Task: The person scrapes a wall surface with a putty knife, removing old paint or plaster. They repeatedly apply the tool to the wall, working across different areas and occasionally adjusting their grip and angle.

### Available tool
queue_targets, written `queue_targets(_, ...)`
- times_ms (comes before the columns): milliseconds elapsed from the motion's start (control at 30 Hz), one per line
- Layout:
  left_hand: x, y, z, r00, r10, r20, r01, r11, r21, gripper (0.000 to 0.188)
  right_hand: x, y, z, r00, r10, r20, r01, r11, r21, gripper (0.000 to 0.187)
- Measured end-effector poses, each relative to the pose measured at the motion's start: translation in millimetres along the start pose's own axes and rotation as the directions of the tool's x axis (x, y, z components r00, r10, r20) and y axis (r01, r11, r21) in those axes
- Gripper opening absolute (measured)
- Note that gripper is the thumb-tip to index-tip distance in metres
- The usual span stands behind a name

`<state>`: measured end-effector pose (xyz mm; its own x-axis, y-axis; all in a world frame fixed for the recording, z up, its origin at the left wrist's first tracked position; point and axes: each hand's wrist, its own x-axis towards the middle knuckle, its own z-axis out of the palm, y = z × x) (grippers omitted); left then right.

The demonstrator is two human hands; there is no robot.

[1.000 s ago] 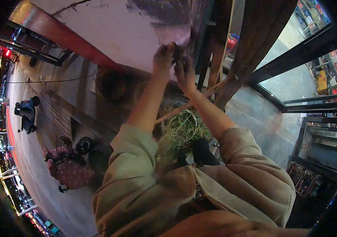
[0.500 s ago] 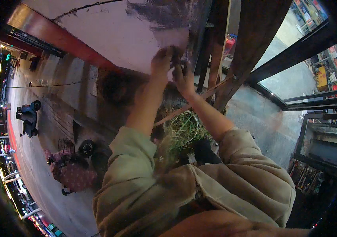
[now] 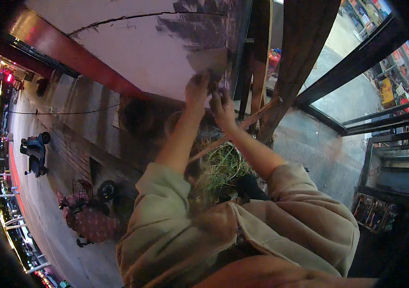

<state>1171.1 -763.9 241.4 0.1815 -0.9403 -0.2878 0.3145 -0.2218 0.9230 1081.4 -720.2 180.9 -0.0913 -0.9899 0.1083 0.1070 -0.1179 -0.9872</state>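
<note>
Both of my hands are raised close together in front of a pale wall panel (image 3: 132, 60), at the lower edge of a rough grey smear (image 3: 192, 30) on it. My left hand (image 3: 198, 90) is closed, with its fingers bent toward the wall. Just to the right and slightly lower, my right hand (image 3: 222, 108) has its fingers curled around something small and dark. Shadow and blur hide what that is, and I cannot tell which hand holds it. A dark crack (image 3: 113, 20) runs across the panel's upper part.
A thin wooden strip (image 3: 250, 124) slants beneath my forearms, above a heap of dry grass (image 3: 226, 165). A thick wooden post (image 3: 305, 53) stands right of my hands, near a red fire extinguisher (image 3: 274, 60). Two scooters, one dark (image 3: 35, 153) and one pink-covered (image 3: 91, 223), stand at left.
The view has shifted a little, so the wall and my hands sit lower in it. My hands stay close together at about the same part of the wall.
</note>
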Motion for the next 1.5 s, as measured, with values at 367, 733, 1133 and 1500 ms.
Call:
queue_targets(367, 4, -25, 2, 0.966, 0.241, 0.091, -0.257, 0.932, 0.256, 0.037, -6, 19, 5, 0.958, -0.22, -0.183, 0.199, 0.972, -0.125, 0.029)
queue_targets(733, -8, 40, 29, 0.971, 0.075, 0.227, -0.099, 0.99, 0.096, 0.033, -4, -47, -2, 0.984, -0.084, -0.16, 0.067, 0.992, -0.11, 0.023)
queue_targets(1133, -7, 54, 40, 0.96, 0.155, 0.234, -0.186, 0.976, 0.117, 0.043, 11, -59, 3, 0.969, -0.202, -0.14, 0.211, 0.976, 0.054, 0.017)
queue_targets(1500, -8, 98, 55, 0.902, 0.296, 0.313, -0.328, 0.943, 0.055, 0.033, 22, -124, -9, 0.997, -0.07, -0.028, 0.072, 0.995, 0.069, 0.031)
